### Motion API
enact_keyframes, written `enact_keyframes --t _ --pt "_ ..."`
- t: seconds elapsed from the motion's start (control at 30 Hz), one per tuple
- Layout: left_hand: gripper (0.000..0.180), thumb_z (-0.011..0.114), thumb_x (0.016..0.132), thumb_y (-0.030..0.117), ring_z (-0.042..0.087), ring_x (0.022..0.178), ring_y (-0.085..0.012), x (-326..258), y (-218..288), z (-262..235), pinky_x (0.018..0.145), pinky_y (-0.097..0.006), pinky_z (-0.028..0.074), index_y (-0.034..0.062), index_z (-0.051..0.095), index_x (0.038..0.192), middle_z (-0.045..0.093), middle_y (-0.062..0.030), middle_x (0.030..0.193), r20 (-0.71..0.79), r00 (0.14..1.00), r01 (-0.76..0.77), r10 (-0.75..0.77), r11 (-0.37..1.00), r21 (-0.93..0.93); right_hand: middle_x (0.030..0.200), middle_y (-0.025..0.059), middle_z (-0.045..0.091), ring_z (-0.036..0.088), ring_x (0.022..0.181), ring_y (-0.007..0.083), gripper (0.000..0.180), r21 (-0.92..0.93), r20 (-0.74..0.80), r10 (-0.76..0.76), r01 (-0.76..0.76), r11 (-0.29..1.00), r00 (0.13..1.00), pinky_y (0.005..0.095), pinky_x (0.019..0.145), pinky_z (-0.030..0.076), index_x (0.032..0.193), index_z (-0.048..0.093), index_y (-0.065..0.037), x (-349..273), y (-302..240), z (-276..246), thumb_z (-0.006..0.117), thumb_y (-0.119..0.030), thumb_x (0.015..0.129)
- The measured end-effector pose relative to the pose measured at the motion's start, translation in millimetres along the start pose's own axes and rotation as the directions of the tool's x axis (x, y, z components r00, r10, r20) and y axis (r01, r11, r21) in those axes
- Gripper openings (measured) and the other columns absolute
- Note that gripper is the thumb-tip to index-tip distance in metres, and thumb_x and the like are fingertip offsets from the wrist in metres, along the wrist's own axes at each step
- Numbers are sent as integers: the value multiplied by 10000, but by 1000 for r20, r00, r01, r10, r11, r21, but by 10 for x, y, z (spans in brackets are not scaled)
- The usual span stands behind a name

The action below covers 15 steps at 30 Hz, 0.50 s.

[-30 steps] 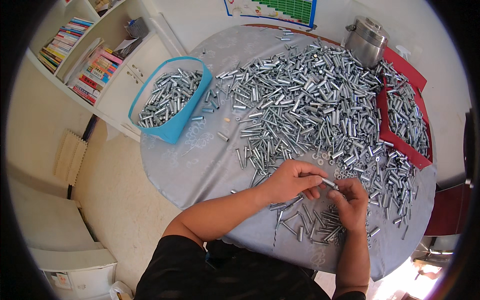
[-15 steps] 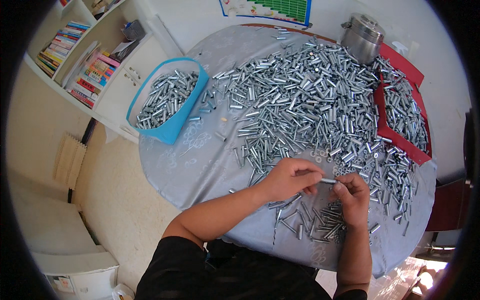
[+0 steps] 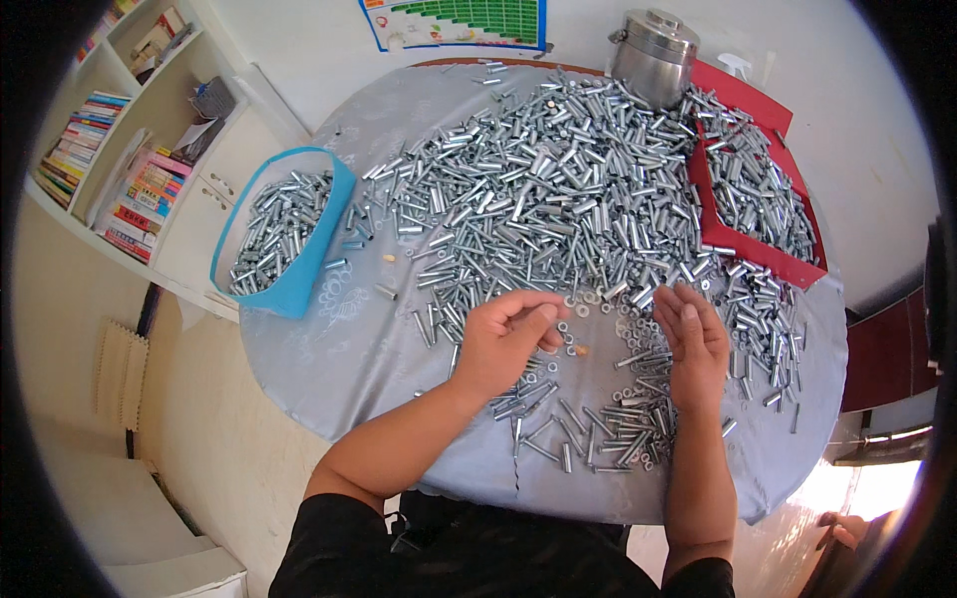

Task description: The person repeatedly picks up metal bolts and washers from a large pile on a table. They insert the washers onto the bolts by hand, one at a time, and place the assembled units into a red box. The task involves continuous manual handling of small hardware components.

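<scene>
The left hand [image 3: 503, 344] is held over the near middle of the round table [image 3: 329, 359], fingers curled inward with the thumb drawn toward the fingertips; whether anything is pinched there cannot be told. The right hand [image 3: 690, 349] is held a little apart to its right, palm turned toward the left hand, fingers straight and pressed together, nothing seen in its grasp.

Between the two hands a scatter of small washers [image 3: 598, 317] is seen lying on the grey cloth, just at the near edge of the main heap. A small tan pellet [image 3: 581, 351] is noted beside the left fingertips. Below and between the hands a loose spread of thin bolts [image 3: 588, 429] is observed, reaching to the right wrist.

Beyond the hands, the large heap of silver metal sleeves [image 3: 538, 199] is spread over most of the table's far half. To the right, a red tray [image 3: 758, 254] is laid at the table's edge, with more sleeves on it. At the left edge, a blue tub [image 3: 314, 259] is set, partly filled with the same silver parts. At the far rim, a steel lidded pot [image 3: 653, 55] stands upright, touching the heap.

Off the table, a white bookshelf [image 3: 130, 189] with coloured books is seen to the left, and a chart [image 3: 459, 22] lies against the wall at the top.
</scene>
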<state>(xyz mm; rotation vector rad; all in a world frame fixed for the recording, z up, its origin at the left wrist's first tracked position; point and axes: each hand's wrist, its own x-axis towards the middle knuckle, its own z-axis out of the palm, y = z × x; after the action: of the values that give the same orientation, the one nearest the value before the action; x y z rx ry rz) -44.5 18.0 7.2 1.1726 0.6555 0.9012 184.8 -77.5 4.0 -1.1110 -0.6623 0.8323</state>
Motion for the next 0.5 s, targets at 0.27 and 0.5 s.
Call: enact_keyframes --t 0.27,0.5 --pt "152 608 916 67 601 684 -67 70 59 -117 598 -216 481 -13 675 1026 693 -55 905 -95 980 -142 172 954 263 862 108 688 666 792 172 249 -158 -35 -12 6 987 999 305 743 543 1041 637 45 -44 -26 18 542 -175 971" --pt "198 670 754 9 588 841 -248 147 232 -275 798 -347 453 91 722 926 667 -63 890 307 871 -447 385 356 821 782 63 657 626 715 132 226 -198 -34 -3 -3 980 999 265 674 515 995 648 35 -40 -17 0 548 -166 965"
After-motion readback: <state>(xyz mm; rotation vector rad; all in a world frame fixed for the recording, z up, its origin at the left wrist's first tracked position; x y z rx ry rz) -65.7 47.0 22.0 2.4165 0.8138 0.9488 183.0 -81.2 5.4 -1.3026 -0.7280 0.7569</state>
